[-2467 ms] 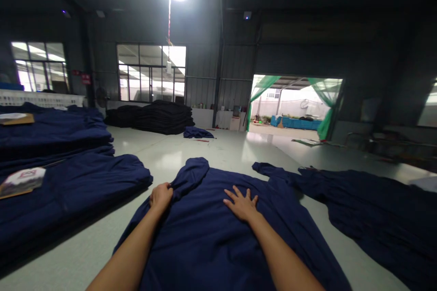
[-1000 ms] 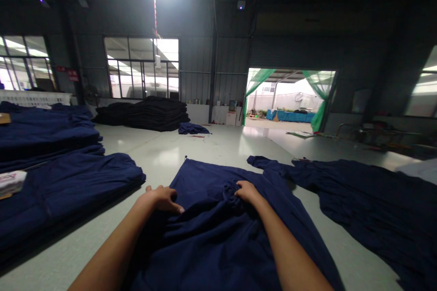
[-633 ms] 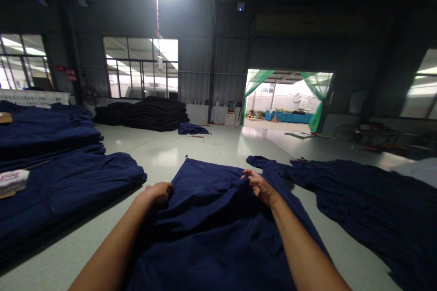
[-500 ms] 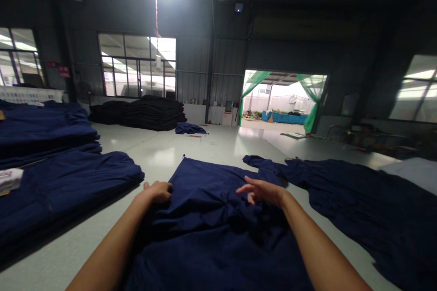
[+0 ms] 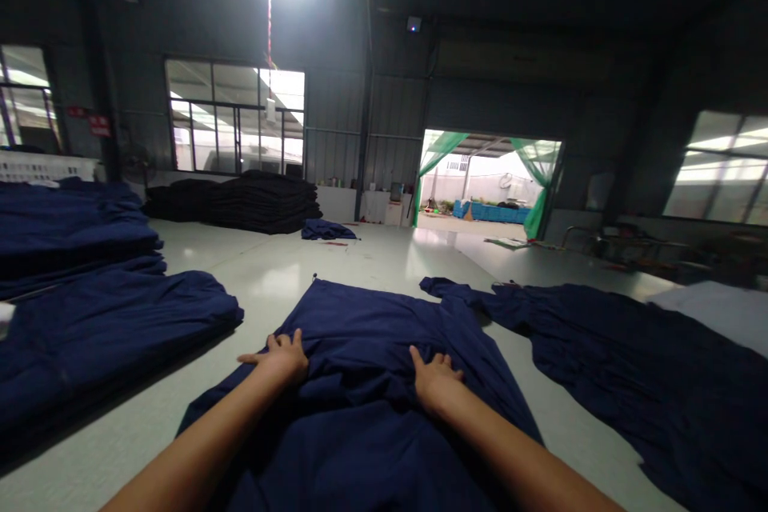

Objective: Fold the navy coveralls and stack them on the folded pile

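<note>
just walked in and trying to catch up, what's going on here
A person has both bare hands on a navy garment spread on a pale surface. The left hand lies near its left edge, fingers spread; the right hand rests on the cloth farther right. The cloth is wrinkled between them. Navy folded piles sit to the left, and another navy garment lies loosely to the right.

Garment (image 5: 360, 440) between near pile (image 5: 120, 328), left, and second garment (image 5: 636, 376), right

All three lie on the worktop (image 5: 384, 260). The left hand (image 5: 286, 358) and right hand (image 5: 437, 380) are on the middle garment. Behind the near pile sits another pile (image 5: 66, 228). Farther back, a loose cloth (image 5: 324, 230) lies just right of a stack (image 5: 264, 204).
</note>
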The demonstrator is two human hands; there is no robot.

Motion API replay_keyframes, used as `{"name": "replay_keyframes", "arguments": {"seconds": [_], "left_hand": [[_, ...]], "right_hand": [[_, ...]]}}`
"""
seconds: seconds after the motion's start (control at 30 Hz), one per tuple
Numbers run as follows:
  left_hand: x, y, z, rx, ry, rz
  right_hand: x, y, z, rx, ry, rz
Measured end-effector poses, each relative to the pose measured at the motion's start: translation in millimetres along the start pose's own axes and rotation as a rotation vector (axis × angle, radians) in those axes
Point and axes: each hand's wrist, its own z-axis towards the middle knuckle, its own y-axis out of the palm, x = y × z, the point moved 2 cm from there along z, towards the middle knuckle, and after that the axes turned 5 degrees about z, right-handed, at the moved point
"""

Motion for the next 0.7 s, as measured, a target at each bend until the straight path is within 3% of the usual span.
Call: {"name": "replay_keyframes", "arguments": {"seconds": [0.1, 0.2, 0.37, 0.47, 0.57, 0.7], "left_hand": [[-6, 11.5, 19, 0.060, -0.003, -0.048], [-18, 12.9, 44, 0.185, 0.110, -0.080], [-30, 9.2, 66, 0.238, 0.196, -0.085], [-29, -0.7, 52, 0.297, 0.235, -0.025], [-29, -13.0, 25, 0.356, 0.377, 0.015], [-41, -13.6, -2, 0.200, 0.428, -0.027]], "right_hand": [[1, -1, 38, 0.097, -0.160, 0.124], [7, -6, 73, 0.197, -0.323, 0.242], [15, -9, 96, 0.304, -0.317, 0.462], [16, -12, 87, 0.363, -0.293, 0.493], [18, -15, 71, 0.375, -0.183, 0.483], [19, -22, 51, 0.285, -0.207, 0.552]]}}
